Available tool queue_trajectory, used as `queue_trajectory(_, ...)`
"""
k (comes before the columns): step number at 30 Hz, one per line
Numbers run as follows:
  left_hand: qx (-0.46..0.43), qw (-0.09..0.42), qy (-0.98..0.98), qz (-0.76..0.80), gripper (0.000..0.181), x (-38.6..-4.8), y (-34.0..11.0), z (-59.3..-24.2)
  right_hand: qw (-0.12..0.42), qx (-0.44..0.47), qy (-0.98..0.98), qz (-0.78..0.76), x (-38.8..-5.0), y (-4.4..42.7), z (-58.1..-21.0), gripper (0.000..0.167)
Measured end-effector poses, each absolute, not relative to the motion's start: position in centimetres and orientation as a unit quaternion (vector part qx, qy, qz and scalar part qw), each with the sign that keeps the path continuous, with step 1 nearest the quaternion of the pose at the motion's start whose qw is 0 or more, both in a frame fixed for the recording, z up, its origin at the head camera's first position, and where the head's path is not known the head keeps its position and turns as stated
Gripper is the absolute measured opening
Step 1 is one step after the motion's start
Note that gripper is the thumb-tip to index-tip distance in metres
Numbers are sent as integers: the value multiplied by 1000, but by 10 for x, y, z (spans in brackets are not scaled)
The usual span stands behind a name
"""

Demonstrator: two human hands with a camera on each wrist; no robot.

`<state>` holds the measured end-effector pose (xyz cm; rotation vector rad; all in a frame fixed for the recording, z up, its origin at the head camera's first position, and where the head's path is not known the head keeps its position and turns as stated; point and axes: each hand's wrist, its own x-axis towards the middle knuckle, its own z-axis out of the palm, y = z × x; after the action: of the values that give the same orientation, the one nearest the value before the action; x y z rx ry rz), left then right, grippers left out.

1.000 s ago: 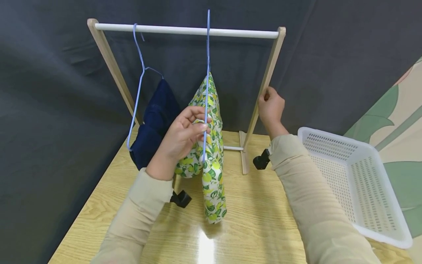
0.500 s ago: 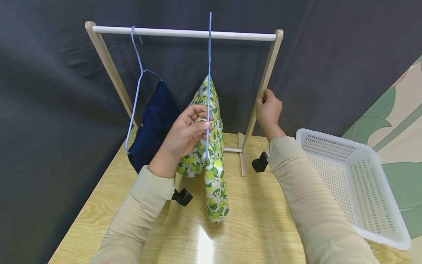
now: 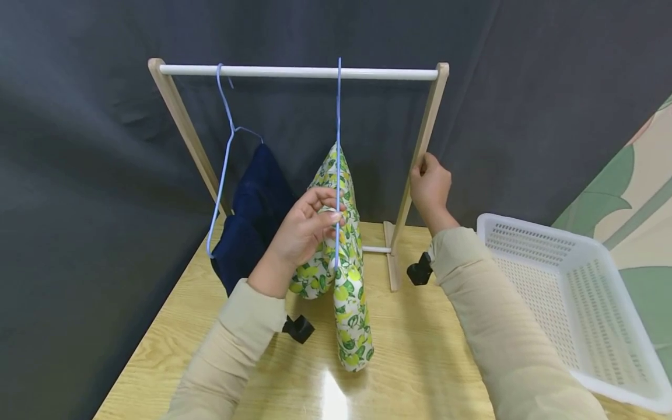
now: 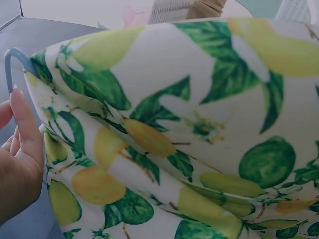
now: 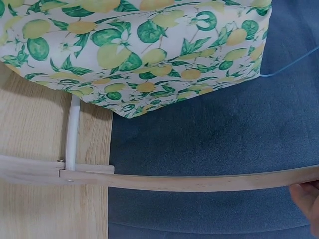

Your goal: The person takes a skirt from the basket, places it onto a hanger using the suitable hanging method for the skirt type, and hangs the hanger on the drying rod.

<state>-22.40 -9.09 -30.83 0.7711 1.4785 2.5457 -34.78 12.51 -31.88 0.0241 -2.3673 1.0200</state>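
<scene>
In the head view my left hand pinches a blue wire hanger between thumb and fingers. A lemon-print garment, white with yellow fruit and green leaves, hangs from it. The hanger is edge-on, its hook crossing the rack's white bar; whether the hook rests on the bar I cannot tell. In the left wrist view the garment's cloth fills most of the frame beside the hand. My right hand grips the wooden right post; only part of this hand shows in the right wrist view.
A dark blue garment hangs on another blue hanger at the bar's left. A white slotted basket stands right of the rack on the wooden table. Dark cloth covers the wall behind.
The whole scene sits lower in the head view. The lemon-print garment's hanger hook stands less far above the bar than before. Both hands keep their holds.
</scene>
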Motion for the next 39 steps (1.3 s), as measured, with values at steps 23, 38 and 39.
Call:
queue_trajectory(23, 231, 54, 502, 832, 27, -235, -93, -319, 300, 15, -877, 374, -350, 123, -318, 13)
queue_trajectory(38, 213, 49, 531, 819, 25, -234, -93, -313, 260, -4, -875, 408, -351, 123, -318, 24)
queue_trajectory(39, 212, 48, 533, 818, 25, -234, -93, -313, 257, -5, -875, 410, -351, 124, -318, 25)
